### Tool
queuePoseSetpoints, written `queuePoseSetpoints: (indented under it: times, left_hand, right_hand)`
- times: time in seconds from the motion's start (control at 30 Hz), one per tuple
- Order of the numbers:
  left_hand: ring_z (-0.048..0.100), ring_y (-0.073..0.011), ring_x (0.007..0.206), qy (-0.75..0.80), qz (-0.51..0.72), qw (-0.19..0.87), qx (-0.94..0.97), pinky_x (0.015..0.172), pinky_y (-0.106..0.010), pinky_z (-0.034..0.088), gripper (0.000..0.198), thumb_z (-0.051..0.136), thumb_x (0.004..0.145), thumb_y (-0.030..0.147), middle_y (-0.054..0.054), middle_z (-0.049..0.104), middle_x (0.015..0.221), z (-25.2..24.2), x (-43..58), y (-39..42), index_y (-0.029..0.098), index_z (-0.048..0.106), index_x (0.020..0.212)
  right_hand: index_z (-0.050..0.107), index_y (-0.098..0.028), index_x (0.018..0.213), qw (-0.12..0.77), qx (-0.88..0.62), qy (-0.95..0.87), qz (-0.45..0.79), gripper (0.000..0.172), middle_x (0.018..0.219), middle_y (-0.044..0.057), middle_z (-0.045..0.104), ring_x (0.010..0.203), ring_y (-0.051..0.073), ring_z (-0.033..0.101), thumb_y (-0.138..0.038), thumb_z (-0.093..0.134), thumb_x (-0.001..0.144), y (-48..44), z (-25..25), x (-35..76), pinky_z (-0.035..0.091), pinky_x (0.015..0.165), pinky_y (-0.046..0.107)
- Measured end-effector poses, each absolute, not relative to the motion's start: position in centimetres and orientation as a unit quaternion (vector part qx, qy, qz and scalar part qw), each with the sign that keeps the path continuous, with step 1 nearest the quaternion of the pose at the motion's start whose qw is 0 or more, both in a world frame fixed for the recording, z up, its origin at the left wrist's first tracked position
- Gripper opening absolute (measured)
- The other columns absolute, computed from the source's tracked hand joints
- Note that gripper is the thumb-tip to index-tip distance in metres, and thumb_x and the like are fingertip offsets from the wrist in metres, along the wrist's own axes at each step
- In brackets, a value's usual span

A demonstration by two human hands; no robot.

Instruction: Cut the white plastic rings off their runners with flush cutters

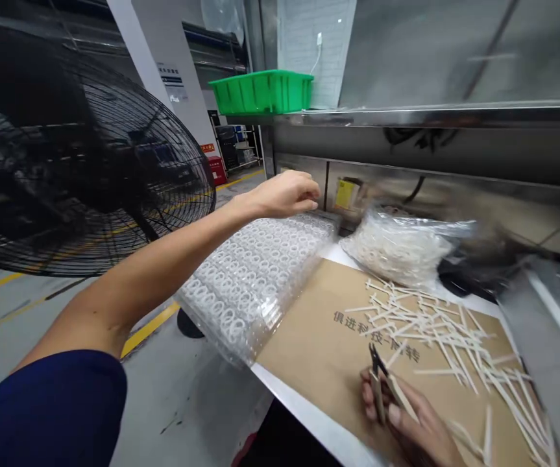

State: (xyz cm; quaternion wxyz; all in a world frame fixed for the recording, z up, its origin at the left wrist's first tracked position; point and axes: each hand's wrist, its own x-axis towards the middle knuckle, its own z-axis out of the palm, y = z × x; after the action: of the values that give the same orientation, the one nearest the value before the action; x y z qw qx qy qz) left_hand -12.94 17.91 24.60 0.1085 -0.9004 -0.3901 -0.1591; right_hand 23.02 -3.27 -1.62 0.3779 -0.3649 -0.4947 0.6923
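Observation:
My left hand reaches out at the far end of a stack of clear plastic sheets holding rows of white rings. Its fingers curl down, and its palm side is hidden. At the lower right, my right hand grips small black-jawed side cutters with pale handles. A white plastic strip lies against them. Many similar white strips lie scattered on a brown cardboard sheet with dark printed characters. Behind them sits a clear bag of white plastic pieces.
A large black wire-caged fan stands to the left of my arm. A green plastic crate sits on a steel shelf above the white table edge. A grey metal panel rises at the right, and a yellow-lined floor lies below.

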Motion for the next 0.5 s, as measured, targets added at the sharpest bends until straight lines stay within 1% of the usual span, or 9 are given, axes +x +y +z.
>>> queuePoseSetpoints:
  times: [0.03,0.07,0.1,0.13,0.17,0.2,0.3,0.37,0.5]
  left_hand:
    - [0.068,-0.0204,0.09,-0.363,-0.149,0.109,-0.913,0.083,-0.033,0.051,0.021,0.061,0.095,0.026,-0.009,0.073,0.101,25.1,-10.6,16.6,0.017,0.077,0.106]
    - [0.068,-0.0205,0.091,-0.338,-0.136,0.108,-0.925,0.082,-0.033,0.051,0.021,0.061,0.095,0.026,-0.009,0.073,0.103,25.4,-8.2,15.2,0.017,0.077,0.107]
    - [0.068,-0.0209,0.092,-0.314,-0.12,0.108,-0.936,0.082,-0.033,0.051,0.021,0.061,0.096,0.026,-0.009,0.073,0.105,25.5,-5.9,13.9,0.018,0.076,0.109]
    - [0.069,-0.0215,0.093,-0.29,-0.104,0.107,-0.945,0.082,-0.034,0.051,0.021,0.061,0.097,0.026,-0.01,0.073,0.108,25.4,-3.5,12.6,0.018,0.076,0.111]
    - [0.069,-0.0222,0.094,-0.267,-0.087,0.106,-0.954,0.082,-0.034,0.051,0.022,0.061,0.098,0.026,-0.01,0.072,0.111,25.1,-1.2,11.3,0.018,0.075,0.113]
    - [0.07,-0.0227,0.094,-0.245,-0.068,0.104,-0.962,0.08,-0.034,0.051,0.022,0.061,0.098,0.026,-0.011,0.073,0.111,24.5,1.0,10.1,0.017,0.074,0.114]
    - [0.071,-0.023,0.087,-0.188,0.003,0.089,-0.978,0.073,-0.034,0.05,0.02,0.064,0.098,0.026,-0.01,0.074,0.106,21.4,7.3,6.9,0.017,0.074,0.114]
    - [0.072,-0.0227,0.084,-0.157,0.061,0.076,-0.983,0.07,-0.033,0.049,0.02,0.068,0.097,0.028,-0.01,0.075,0.104,18.7,10.9,5.2,0.017,0.074,0.112]
    - [0.075,-0.0266,0.092,-0.14,0.137,0.059,-0.979,0.07,-0.031,0.051,0.026,0.068,0.097,0.033,-0.012,0.077,0.11,13.6,16.6,2.8,0.018,0.071,0.118]
  right_hand:
    - [0.069,-0.016,0.13,0.375,-0.349,-0.561,0.65,0.057,0.104,0.015,0.073,0.084,0.027,0.072,-0.06,0.065,0.095,-3.2,-1.0,22.8,0.06,0.082,0.041]
    - [0.064,-0.017,0.134,0.371,-0.332,-0.637,0.589,0.047,0.105,0.014,0.072,0.086,0.026,0.072,-0.052,0.054,0.103,-3.2,-0.4,22.7,0.06,0.081,0.04]
    - [0.058,-0.018,0.137,0.366,-0.31,-0.722,0.499,0.039,0.106,0.014,0.072,0.089,0.026,0.073,-0.04,0.043,0.109,-3.2,0.0,22.5,0.06,0.08,0.039]
    - [0.051,-0.017,0.141,0.355,-0.286,-0.802,0.387,0.036,0.105,0.014,0.071,0.092,0.026,0.073,-0.031,0.037,0.11,-3.3,0.4,22.4,0.06,0.081,0.039]
    - [0.05,-0.018,0.139,0.354,-0.28,-0.823,0.346,0.034,0.106,0.015,0.07,0.093,0.027,0.072,-0.028,0.043,0.107,-3.4,0.6,22.2,0.059,0.083,0.041]
    - [0.052,-0.018,0.136,0.353,-0.277,-0.833,0.324,0.035,0.111,0.016,0.07,0.096,0.028,0.071,-0.029,0.051,0.102,-3.5,0.6,22.1,0.059,0.086,0.042]
    - [0.059,-0.016,0.126,0.32,-0.268,-0.87,0.263,0.039,0.108,0.016,0.07,0.097,0.031,0.067,-0.03,0.064,0.09,-3.4,0.2,22.1,0.056,0.091,0.046]
    - [0.06,-0.015,0.126,0.293,-0.266,-0.888,0.234,0.041,0.11,0.017,0.071,0.1,0.031,0.066,-0.033,0.066,0.089,-3.1,-0.2,22.2,0.055,0.095,0.046]
    - [0.059,-0.014,0.128,0.251,-0.266,-0.911,0.193,0.041,0.115,0.015,0.072,0.103,0.03,0.067,-0.036,0.063,0.095,-2.6,-0.4,22.3,0.054,0.095,0.043]
